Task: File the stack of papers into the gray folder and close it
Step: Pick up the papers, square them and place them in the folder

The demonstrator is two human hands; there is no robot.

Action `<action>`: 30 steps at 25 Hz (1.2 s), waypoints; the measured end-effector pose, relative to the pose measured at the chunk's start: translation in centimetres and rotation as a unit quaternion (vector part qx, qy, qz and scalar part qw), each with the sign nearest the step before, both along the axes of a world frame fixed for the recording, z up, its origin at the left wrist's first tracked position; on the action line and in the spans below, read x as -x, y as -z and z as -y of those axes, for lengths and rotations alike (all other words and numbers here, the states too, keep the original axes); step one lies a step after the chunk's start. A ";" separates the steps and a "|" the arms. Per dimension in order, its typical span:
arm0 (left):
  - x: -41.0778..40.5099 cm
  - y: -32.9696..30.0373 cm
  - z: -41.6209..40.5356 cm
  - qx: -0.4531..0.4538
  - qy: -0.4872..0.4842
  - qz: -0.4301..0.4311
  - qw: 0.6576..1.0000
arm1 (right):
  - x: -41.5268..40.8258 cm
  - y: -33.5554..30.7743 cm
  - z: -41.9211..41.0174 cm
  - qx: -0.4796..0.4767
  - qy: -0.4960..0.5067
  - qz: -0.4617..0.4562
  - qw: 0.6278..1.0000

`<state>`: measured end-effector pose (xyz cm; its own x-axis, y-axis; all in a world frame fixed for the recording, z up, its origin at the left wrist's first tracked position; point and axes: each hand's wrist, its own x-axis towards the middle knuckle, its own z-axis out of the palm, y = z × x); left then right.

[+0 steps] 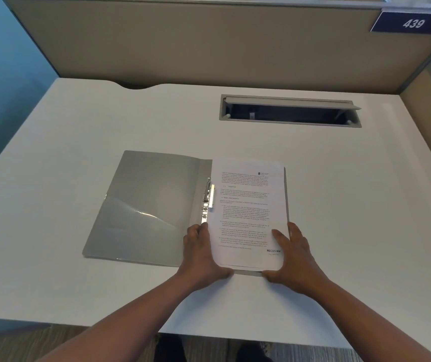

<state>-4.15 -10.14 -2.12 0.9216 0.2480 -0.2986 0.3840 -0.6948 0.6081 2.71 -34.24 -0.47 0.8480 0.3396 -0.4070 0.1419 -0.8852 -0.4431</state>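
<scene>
The gray folder [146, 205] lies open on the white desk, its left flap showing a clear inner pocket. A metal clip mechanism [208, 198] runs along the spine. The stack of printed papers [248, 210] lies on the folder's right half, covering it almost fully. My left hand [200, 253] grips the stack's lower left edge, fingers on the page near the spine. My right hand [291, 257] holds the lower right corner, thumb on top of the page.
The white desk [352, 205] reaches back to a beige partition. A recessed cable tray [290, 111] with its lid propped open sits at the back right. A blue sign reading 439 [412, 23] hangs at the upper right. The desk's front edge lies under my forearms.
</scene>
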 end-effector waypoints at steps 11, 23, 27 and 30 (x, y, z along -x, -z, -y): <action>-0.7 -0.6 -0.4 0.004 0.012 -0.033 0.999 | 0.4 -0.1 -0.3 -0.064 0.037 -0.001 0.997; -0.9 -0.6 -0.7 -0.007 0.034 -0.029 0.999 | 0.8 0.1 -0.5 -0.079 0.057 -0.025 0.995; -0.9 -0.5 -0.5 -0.021 0.025 -0.028 0.999 | 0.1 -0.4 -0.7 -0.145 0.113 -0.062 0.981; -0.8 -0.3 -0.3 -0.024 0.017 -0.028 0.999 | -0.2 -0.7 -0.7 -0.211 0.153 -0.101 0.960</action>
